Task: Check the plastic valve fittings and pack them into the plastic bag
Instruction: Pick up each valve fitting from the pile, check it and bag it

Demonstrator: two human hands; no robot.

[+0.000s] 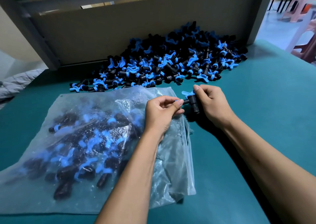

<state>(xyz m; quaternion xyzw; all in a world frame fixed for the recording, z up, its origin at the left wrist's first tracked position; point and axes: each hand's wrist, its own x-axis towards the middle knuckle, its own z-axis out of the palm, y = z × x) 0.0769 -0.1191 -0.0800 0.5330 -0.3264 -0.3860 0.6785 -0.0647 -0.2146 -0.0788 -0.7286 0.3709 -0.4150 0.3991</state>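
One black valve fitting (192,104) with a blue butterfly handle is held between both hands, just above the table. My left hand (161,111) pinches its thin black stem end. My right hand (211,102) grips the thicker body, thumb up by the blue handle. A clear plastic bag (95,148) lies flat under my left forearm, holding several black and blue fittings. A big loose pile of the same fittings (164,62) lies behind the hands.
The teal table (265,104) stretches out to the right of the hands. A grey board (130,30) stands upright behind the pile. Pink plastic stools (302,9) stand on the floor at the far right. Grey cloth (18,81) lies off the left edge.
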